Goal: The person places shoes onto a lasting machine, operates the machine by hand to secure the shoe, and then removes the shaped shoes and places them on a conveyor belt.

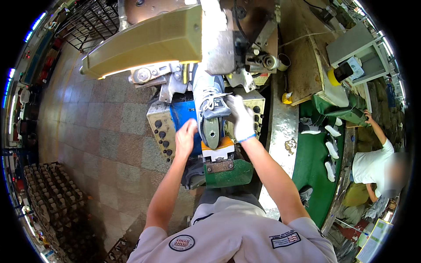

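A grey lace-up shoe upper (pixel 211 101) with white laces sits on a last, toe end up under the machine head. The last's dark green heel part (pixel 212 131) shows a round hole and rests above an orange and white support (pixel 218 150). My bare left hand (pixel 186 135) is beside the shoe's left edge, fingers curled in; whether they pinch the upper's edge cannot be made out. On the right side, my right hand (pixel 241 117) wears a white glove with a blue cuff. Its fingers stretch along the shoe's side near the laces.
The machine head (pixel 219 52) has a yellow cover (pixel 144 44). Knobbed control boxes (pixel 160 131) flank the shoe. Right is a green conveyor (pixel 309 166) carrying shoe parts, with another person (pixel 372 168) beyond. Stacked brown racks (pixel 52 188) stand at left.
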Action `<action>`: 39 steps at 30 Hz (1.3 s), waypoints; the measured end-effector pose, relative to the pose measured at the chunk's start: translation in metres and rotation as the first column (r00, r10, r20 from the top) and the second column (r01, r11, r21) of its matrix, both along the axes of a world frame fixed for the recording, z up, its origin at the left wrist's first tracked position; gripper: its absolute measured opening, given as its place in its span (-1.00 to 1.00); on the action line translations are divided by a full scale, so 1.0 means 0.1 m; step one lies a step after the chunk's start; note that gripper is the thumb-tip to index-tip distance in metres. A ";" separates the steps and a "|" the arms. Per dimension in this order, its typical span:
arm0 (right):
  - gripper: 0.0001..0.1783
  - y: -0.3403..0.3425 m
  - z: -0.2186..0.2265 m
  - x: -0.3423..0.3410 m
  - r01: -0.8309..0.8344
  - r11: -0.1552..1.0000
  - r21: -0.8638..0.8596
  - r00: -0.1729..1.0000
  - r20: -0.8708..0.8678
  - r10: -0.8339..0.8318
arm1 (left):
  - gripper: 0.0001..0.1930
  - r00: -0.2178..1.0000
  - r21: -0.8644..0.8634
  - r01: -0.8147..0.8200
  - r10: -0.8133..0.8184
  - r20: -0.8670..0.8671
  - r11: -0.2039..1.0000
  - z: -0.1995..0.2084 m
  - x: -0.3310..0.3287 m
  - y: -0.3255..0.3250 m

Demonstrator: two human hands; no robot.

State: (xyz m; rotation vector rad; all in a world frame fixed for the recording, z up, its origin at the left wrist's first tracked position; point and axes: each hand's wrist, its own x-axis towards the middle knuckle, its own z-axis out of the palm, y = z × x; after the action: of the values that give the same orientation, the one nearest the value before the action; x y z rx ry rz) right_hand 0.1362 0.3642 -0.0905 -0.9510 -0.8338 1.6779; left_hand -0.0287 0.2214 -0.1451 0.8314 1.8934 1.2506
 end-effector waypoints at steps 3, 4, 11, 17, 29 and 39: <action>-0.42 -0.23 0.08 0.71 -0.054 0.991 -0.122 0.998 0.032 0.058 | -0.10 0.868 -0.635 0.134 -0.400 -0.296 0.761 -0.67 0.22 -0.85; -0.43 -0.30 0.12 0.87 -0.037 0.993 -0.112 0.999 -0.021 0.034 | -0.11 0.843 -0.737 0.219 -0.504 -0.188 0.640 -0.72 0.32 -0.93; -0.38 -0.57 0.14 1.36 -0.076 0.989 -0.130 0.992 0.089 0.088 | -0.17 0.763 -0.622 0.646 -0.376 0.525 0.442 -1.82 0.04 -0.91; -0.41 -0.60 0.18 1.64 -0.089 0.989 -0.121 0.996 0.012 0.091 | -0.36 0.911 -0.643 0.392 -0.180 0.371 0.658 -1.17 0.25 -0.90; -0.39 -1.36 1.13 1.25 -0.368 0.928 0.061 0.923 0.143 0.357 | -0.30 0.914 -0.226 -0.406 0.394 -0.099 0.886 1.26 0.82 -2.13; -0.24 -0.89 1.73 1.31 -0.388 0.908 0.157 0.896 -0.164 0.412 | -0.46 0.947 0.253 -0.044 0.121 -0.298 0.966 2.72 1.84 -1.09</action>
State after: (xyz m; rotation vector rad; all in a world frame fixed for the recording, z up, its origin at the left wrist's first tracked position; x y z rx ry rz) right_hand 0.2675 0.2754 0.0826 -0.5407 -1.0356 2.0089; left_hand 0.1553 0.1121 0.1269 1.1454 2.0645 1.4980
